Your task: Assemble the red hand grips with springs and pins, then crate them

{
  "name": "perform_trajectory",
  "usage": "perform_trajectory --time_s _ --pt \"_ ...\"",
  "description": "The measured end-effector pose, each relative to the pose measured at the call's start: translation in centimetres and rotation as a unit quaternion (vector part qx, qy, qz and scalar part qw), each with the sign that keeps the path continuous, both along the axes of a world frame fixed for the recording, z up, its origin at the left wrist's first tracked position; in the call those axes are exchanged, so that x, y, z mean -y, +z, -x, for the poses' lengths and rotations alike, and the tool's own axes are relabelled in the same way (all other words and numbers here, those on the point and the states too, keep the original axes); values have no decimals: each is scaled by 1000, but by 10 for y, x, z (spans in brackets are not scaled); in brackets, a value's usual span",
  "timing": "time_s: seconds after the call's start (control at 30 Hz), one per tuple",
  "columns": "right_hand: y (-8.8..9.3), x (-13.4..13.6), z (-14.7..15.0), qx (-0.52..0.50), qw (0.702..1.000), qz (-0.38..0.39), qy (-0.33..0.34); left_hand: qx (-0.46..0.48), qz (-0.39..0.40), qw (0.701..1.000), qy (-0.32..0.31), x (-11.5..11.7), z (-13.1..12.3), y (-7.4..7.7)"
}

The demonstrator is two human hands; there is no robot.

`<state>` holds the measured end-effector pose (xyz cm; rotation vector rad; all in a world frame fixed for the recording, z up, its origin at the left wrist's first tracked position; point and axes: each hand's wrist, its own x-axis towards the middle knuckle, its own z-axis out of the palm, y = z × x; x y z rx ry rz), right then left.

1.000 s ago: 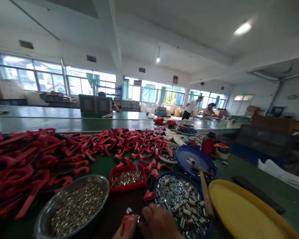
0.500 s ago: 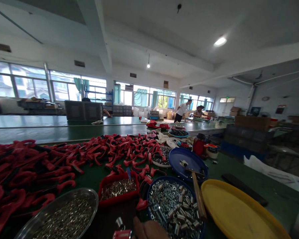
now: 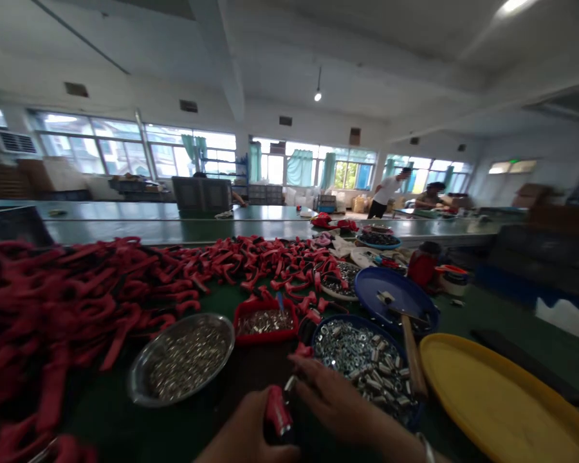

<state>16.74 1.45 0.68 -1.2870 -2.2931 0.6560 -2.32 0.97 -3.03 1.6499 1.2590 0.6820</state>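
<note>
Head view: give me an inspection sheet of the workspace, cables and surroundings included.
Surface: green workbench, largely covered at left.
Work pieces: red handle piece in hand; small metal cylinder beside it; pile of red-and-black handles; red tray and blue basin of metal parts.
Clutter: hammer across the blue dish; yellow tray at right.
Hands: left hand grips the red handle piece; right hand is by the metal cylinder, contact unclear.
Cables: nothing seen on the workbench.
Surroundings: person in a white shirt beyond the far table; windows behind.

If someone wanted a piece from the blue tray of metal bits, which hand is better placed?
Probably the right hand: it is nearer the blue tray, while the left hand, farther off, grips the red piece.
</note>
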Motion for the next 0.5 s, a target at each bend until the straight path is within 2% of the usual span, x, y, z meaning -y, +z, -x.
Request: perform_trajectory --time_s 0.07,0.1,0.13,0.23,0.37,0.43,0.5 --pt "7 -8 -6 -28 994 9 105 -127 -47 984 -115 -1 6 13" --pt "8 -12 -7 -36 991 21 128 -163 -64 973 -151 -3 8 18" --pt "5 -16 -7 -42 990 31 134 -198 -85 964 -157 -7 10 22" --pt "-13 -23 2 -49 997 26 52 -293 -158 935 -119 -19 15 24" --pt "-40 -24 25 48 995 -33 -75 -400 -251 877 -88 -32 19 5" --pt "-45 -25 32 106 987 -61 -101 -421 -277 861 -74 -35 22 -4" --pt "-41 -26 29 136 982 -86 -101 -420 -286 859 -62 -35 25 -7"
